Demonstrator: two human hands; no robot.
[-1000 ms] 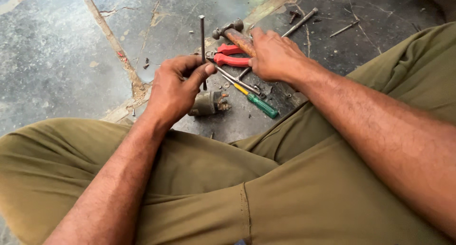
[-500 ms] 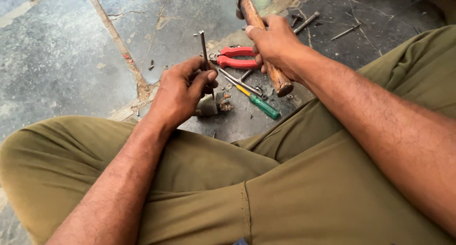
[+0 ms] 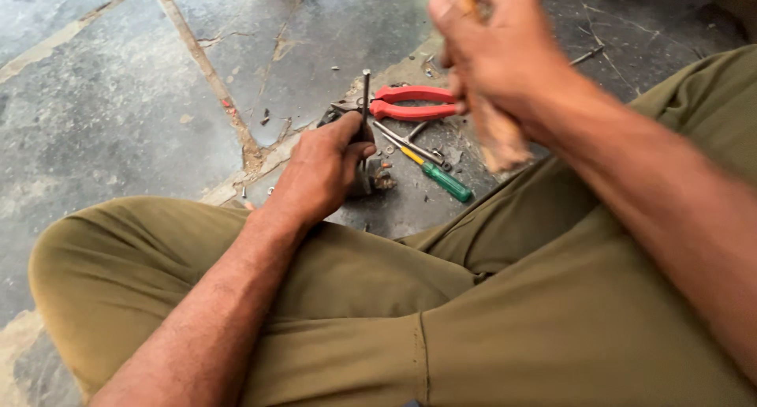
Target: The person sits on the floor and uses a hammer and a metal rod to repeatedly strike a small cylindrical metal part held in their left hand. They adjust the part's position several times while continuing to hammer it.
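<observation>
1. Grey stone floor (image 3: 95,115) fills the background, cracked and stained, with a pale seam (image 3: 206,76) running down across it; we sit on it with our knees apart in olive trousers (image 3: 489,328).
2. Furthest left of the work, our left hand (image 3: 319,170) rests low between the knees, fingers curled shut around a thin metal rod (image 3: 365,99). The rod stands nearly upright, its top end clear above the thumb.
3. At the foot of the rod, partly hidden by that hand, a small grey metal part (image 3: 377,178) sits on the floor; we cannot tell how rod and part meet.
4. Just right of the rod lie red-handled pliers (image 3: 414,103), flat on the floor with the handles pointing right.
5. Below the pliers a screwdriver with a green handle (image 3: 445,182) lies slanted, its shaft touching or crossing other thin metal pieces beside it.
6. Small washers and scraps of metal (image 3: 390,148) are scattered about these tools.
7. Further right and higher, our right hand (image 3: 497,52) is raised well above the floor, blurred, and closed tight around a wooden handle (image 3: 501,135) whose lower end sticks out below the fist. Its upper end runs out of the frame, so we cannot tell what tool it is.
</observation>
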